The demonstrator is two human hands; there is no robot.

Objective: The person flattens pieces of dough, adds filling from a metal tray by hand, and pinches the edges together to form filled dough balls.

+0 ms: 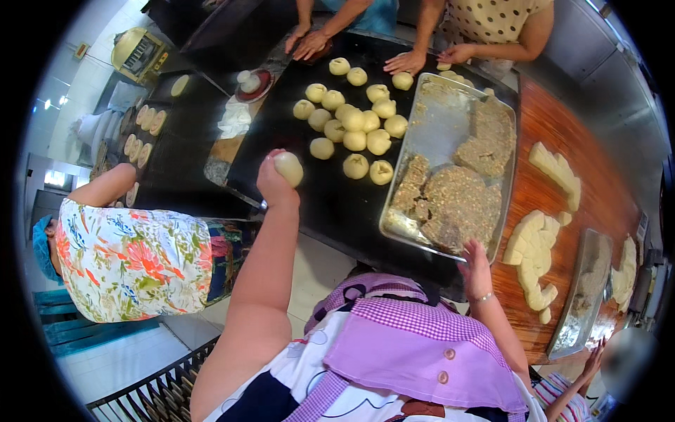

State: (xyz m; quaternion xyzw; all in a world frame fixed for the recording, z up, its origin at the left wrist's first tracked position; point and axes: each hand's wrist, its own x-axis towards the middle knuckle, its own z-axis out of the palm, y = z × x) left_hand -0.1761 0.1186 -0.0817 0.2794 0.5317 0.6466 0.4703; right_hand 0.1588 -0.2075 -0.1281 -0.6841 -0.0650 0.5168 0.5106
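Note:
My left hand (270, 177) is closed around a pale round dough ball (289, 169), held out over the left side of the black work surface (271, 133). Beyond and to the right of it, many more dough balls (351, 119) sit grouped, a few piled on others and some with pinched, creased tops. My right hand (477, 273) is at the near right corner of a metal tray (437, 126), fingers extended and holding nothing that I can see. In that tray lie thick slabs of brown, grainy filling (462, 204).
Cut dough strips (534, 250) lie on the wooden table (598, 204) at right, beside a second tray (580, 299). Across the surface, a co-worker's hand (406, 62) touches a dough ball. Another person (137, 260) works at left near flat dough rounds (149, 119).

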